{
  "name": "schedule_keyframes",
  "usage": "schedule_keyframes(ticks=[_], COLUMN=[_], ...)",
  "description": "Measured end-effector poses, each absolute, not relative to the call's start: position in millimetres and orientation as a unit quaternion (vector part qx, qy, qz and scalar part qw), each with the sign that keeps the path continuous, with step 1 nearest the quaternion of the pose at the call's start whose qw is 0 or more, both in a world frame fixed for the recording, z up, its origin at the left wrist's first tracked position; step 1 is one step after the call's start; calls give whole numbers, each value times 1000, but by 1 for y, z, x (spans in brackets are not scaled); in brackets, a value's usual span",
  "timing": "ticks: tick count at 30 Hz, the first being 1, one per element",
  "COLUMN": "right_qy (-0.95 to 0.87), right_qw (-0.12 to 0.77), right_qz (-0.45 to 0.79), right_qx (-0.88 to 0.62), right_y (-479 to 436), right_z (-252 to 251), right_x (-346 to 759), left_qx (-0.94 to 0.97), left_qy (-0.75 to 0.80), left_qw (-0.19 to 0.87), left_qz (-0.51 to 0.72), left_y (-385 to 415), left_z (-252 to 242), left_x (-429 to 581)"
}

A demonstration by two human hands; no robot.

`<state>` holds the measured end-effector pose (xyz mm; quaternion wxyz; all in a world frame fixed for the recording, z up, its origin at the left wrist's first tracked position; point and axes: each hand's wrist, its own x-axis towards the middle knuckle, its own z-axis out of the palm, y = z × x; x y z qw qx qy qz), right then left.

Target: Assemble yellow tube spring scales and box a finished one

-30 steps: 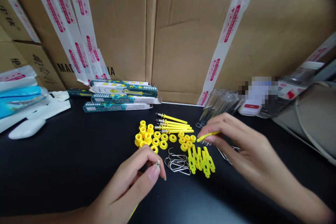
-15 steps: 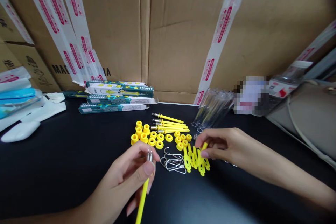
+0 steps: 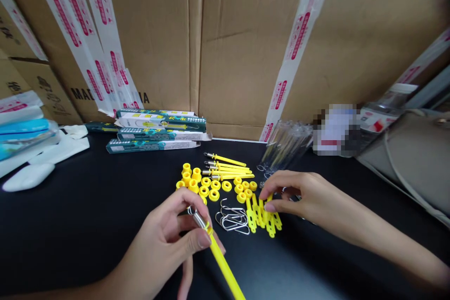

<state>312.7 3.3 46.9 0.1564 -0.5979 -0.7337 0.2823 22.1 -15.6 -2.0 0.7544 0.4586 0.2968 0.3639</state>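
My left hand is closed on a yellow rod with a metal spring at its upper end. The rod slants down to the right, past the frame's bottom edge. Thumb and index finger of my right hand pinch the upper end of a yellow perforated tab in a small pile of similar ones. Left of that pile lie bent metal hooks. Behind are yellow flanged collars, flat yellow rings and small yellow caps. Several yellow rods with springs lie farther back.
Clear plastic tubes lie at the back right, near a bottle and a grey bag. Green printed boxes are stacked at the back left. A white object lies far left. Large cardboard boxes wall off the back.
The rod in my left hand has swung from slanting down-left to slanting down-right, its spring end tipping left. My right hand has shifted slightly left over the tabs.
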Motion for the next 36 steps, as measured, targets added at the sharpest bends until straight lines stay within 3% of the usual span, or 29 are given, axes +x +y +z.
schedule_keyframes(ticks=[6, 11, 16, 20, 24, 28, 33, 36], right_qy=[-754, -788, -838, -839, -867, -864, -836, -832], right_qw=[245, 230, 291, 304, 310, 285, 230, 208], right_qz=[318, 375, 250, 235, 126, 6, -60, -87], right_qx=[-520, -431, -388, -387, -370, -414, -495, -506], right_y=[-7, -31, -39, -40, -33, -3, 45, 60], right_z=[55, 57, 49, 45, 43, 48, 38, 27], right_x=[303, 273, 256, 248, 248, 255, 255, 251], left_qx=[456, 458, 472, 464, 497, 526, 553, 580], left_qy=[336, 347, 360, 424, 428, 430, 406, 388], left_qw=[702, 656, 657, 627, 587, 516, 589, 573], left_qz=[432, 489, 464, 461, 474, 521, 427, 431], left_y=[-18, -19, -27, -35, -33, -28, -30, -37], left_z=[-3, -4, 5, 19, 22, 18, 16, 13], left_x=[24, 25, 27, 29, 29, 29, 29, 24])
